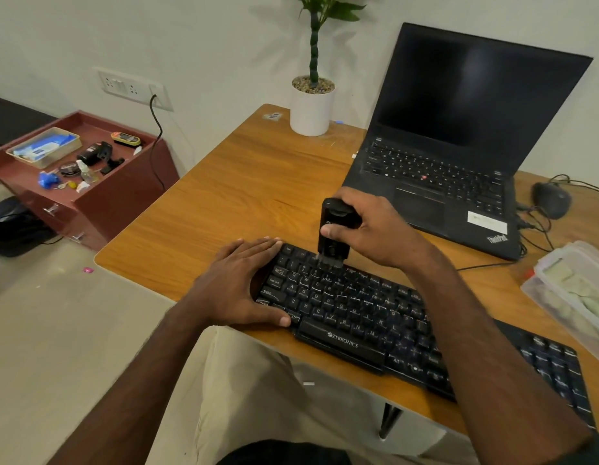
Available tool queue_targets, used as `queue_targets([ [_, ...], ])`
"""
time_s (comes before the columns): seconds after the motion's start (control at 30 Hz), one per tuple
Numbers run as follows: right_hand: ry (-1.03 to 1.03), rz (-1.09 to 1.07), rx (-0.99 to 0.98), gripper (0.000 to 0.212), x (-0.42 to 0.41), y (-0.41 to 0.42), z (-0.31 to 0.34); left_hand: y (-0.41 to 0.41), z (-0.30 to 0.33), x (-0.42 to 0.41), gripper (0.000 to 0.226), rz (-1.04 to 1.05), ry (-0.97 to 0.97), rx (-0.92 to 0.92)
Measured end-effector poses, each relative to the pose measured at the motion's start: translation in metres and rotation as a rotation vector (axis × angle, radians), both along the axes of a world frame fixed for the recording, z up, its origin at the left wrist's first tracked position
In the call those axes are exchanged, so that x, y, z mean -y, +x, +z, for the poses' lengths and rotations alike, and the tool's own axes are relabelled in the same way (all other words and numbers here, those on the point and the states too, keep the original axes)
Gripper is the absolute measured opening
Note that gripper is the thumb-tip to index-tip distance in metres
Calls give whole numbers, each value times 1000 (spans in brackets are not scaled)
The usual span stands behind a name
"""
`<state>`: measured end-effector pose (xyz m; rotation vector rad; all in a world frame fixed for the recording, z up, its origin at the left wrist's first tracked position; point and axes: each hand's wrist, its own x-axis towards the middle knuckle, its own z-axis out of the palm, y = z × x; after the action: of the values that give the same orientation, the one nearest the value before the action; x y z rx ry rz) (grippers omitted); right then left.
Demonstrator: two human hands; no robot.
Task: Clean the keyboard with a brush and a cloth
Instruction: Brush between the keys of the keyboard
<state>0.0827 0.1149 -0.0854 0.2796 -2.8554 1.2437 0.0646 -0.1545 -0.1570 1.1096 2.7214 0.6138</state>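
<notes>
A black Zebronics keyboard lies slantwise along the near edge of the wooden desk. My right hand grips a black block-shaped brush held upright, its pale bristles touching the upper-left key rows. My left hand lies flat with straight fingers against the keyboard's left end, thumb along its front edge. No cloth is plainly visible.
An open black laptop stands behind the keyboard. A white plant pot sits at the desk's back. A black mouse with cables and a clear plastic box lie at right. A maroon side cabinet with clutter stands left.
</notes>
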Motion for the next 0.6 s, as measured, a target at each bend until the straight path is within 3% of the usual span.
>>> queue_targets([
  [0.27, -75, -20, -160, 27, 37, -3, -14, 2, 1, 0, 135, 0, 17, -5],
  [0.47, 26, 13, 20, 23, -16, 22, 1, 1, -1, 1, 135, 7, 26, 7],
  [0.6, 60, -31, -22, 25, -24, 29, 1, 1, -1, 0, 135, 5, 31, -3],
])
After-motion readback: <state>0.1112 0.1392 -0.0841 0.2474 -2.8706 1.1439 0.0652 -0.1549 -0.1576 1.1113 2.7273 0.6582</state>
